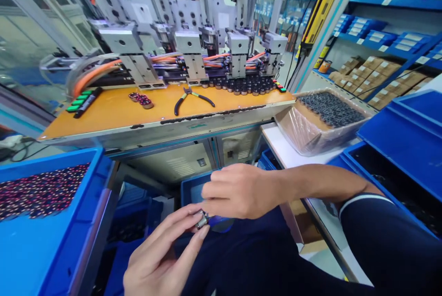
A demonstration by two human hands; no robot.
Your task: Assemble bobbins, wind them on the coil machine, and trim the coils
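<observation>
Low in the middle of the view, my left hand point(165, 254) pinches a small round metal part point(202, 220) between thumb and fingers. My right hand point(238, 190) comes across from the right, fingers curled down onto the same part, meeting the left fingertips. Both hands hover over my lap and a small blue bin point(193, 190) under the bench. Beyond them lies the orange worktop point(113, 112), where black-handled pliers point(191, 98) rest beside a few wound coils point(141, 99).
A machine with a row of metal heads point(193, 43) stands at the back of the bench over several dark cores point(241, 86). Left is a blue tray of red-black coils point(41, 190). Right are a bagged box of dark parts point(324, 116), blue bins point(400, 148) and shelves.
</observation>
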